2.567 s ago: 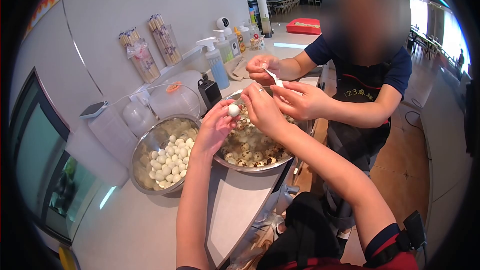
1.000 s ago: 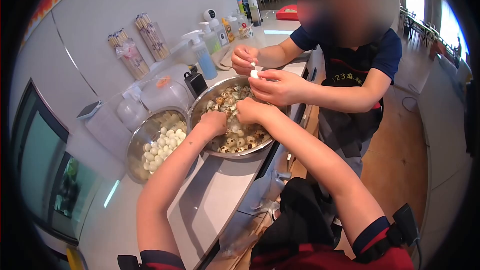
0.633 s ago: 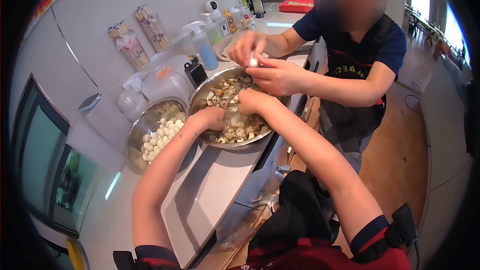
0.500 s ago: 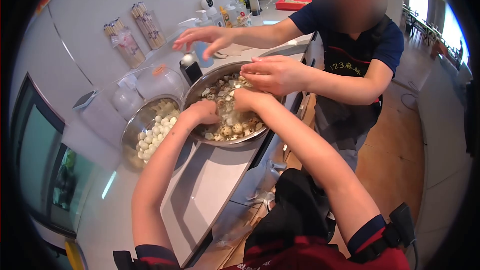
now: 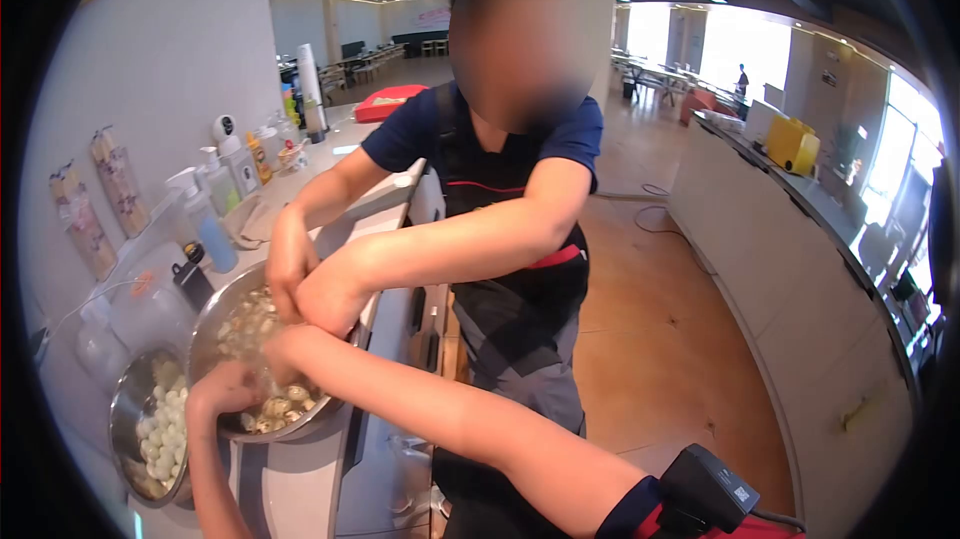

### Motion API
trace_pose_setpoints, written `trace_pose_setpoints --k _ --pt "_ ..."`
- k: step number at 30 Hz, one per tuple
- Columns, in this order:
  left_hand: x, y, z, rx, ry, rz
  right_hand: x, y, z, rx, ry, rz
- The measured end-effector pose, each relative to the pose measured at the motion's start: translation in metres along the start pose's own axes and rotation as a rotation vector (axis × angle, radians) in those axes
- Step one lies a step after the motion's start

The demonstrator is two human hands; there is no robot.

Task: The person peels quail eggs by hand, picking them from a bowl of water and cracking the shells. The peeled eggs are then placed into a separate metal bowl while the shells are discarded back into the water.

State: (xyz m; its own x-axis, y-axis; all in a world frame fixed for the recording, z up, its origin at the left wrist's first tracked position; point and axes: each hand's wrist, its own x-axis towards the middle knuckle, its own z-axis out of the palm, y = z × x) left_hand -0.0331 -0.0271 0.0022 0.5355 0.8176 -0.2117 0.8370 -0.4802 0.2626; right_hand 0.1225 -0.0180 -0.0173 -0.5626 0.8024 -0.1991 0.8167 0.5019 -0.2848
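Observation:
A large steel bowl (image 5: 205,324) holds water, speckled quail eggs (image 5: 285,409) and bits of shell. My left hand (image 5: 225,389) reaches into its near left side, fingers hidden in the bowl. Beside it, my right hand (image 5: 285,354) dips into the middle, its fingertips also out of sight. What either hand holds cannot be made out. Opposite me, a co-worker's two hands (image 5: 335,289) are over and in the same bowl, close to my right hand. Peeled white eggs (image 5: 162,434) lie in a smaller steel bowl (image 5: 125,419) at the left.
Pump bottles (image 5: 212,234) and a black box-shaped object (image 5: 192,284) stand behind the large bowl. A red tray (image 5: 385,104) sits at the counter's far end. The co-worker (image 5: 515,179) stands across the counter corner. A long cabinet (image 5: 750,269) runs along the right.
The view has swung up and to the right, so the bowls appear lower left. The co-worker's hands, raised above the bowl before, have come down into it. My hands remain in the bowl.

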Motion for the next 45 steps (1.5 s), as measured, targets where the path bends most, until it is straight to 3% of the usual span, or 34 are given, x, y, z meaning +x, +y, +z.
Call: trace_pose_setpoints --k 7,11,13,20,22,23,25,26,27,28,30,34,36,38,42,45 --pt "-0.010 0.010 -0.004 0.054 0.015 -0.055 0.006 -0.012 0.006 -0.030 0.021 -0.083" --pt "-0.008 0.001 -0.002 0.011 0.087 0.169 0.009 -0.014 0.006 -0.049 0.041 -0.093" --pt "-0.012 0.007 -0.004 0.016 0.007 0.089 0.009 -0.014 0.006 -0.054 0.054 -0.091" --pt "-0.014 0.008 -0.004 -0.034 0.020 0.030 -0.001 -0.019 0.006 -0.088 0.127 -0.114" --pt "-0.009 0.001 0.003 -0.033 0.067 0.188 -0.013 -0.013 0.003 -0.095 0.177 -0.126" --pt "-0.012 0.014 -0.004 0.003 -0.046 0.232 -0.009 -0.009 0.006 -0.118 0.211 -0.161" --pt "-0.018 0.030 -0.004 -0.085 -0.021 0.114 -0.025 -0.010 -0.008 -0.084 0.206 -0.239" --pt "-0.015 0.031 -0.009 -0.073 -0.109 0.083 -0.023 -0.008 -0.010 -0.167 0.176 -0.305" --pt "-0.008 0.018 -0.005 -0.146 -0.086 0.202 -0.018 -0.009 -0.010 -0.184 0.174 -0.194" --pt "0.003 0.003 0.003 -0.121 0.043 0.330 -0.017 -0.001 -0.011 -0.171 0.242 -0.287" --pt "0.015 -0.010 0.002 -0.114 0.095 0.299 -0.003 0.010 -0.010 -0.163 0.218 -0.142" --pt "-0.011 -0.003 -0.009 -0.254 0.626 0.187 -0.020 0.003 -0.004 -0.179 0.400 -0.210" --pt "-0.027 -0.020 -0.027 -0.422 0.716 0.138 -0.026 0.000 -0.003 -0.166 0.418 -0.218" --pt "-0.062 -0.040 -0.042 -0.399 0.728 0.103 -0.029 -0.001 -0.002 -0.111 0.399 -0.173" --pt "-0.094 -0.122 -0.028 -0.201 0.586 -0.147 -0.044 -0.012 -0.003 0.002 0.362 0.135" --pt "-0.119 -0.129 -0.011 -0.216 0.426 -0.375 -0.044 -0.017 -0.006 0.064 0.316 0.241"
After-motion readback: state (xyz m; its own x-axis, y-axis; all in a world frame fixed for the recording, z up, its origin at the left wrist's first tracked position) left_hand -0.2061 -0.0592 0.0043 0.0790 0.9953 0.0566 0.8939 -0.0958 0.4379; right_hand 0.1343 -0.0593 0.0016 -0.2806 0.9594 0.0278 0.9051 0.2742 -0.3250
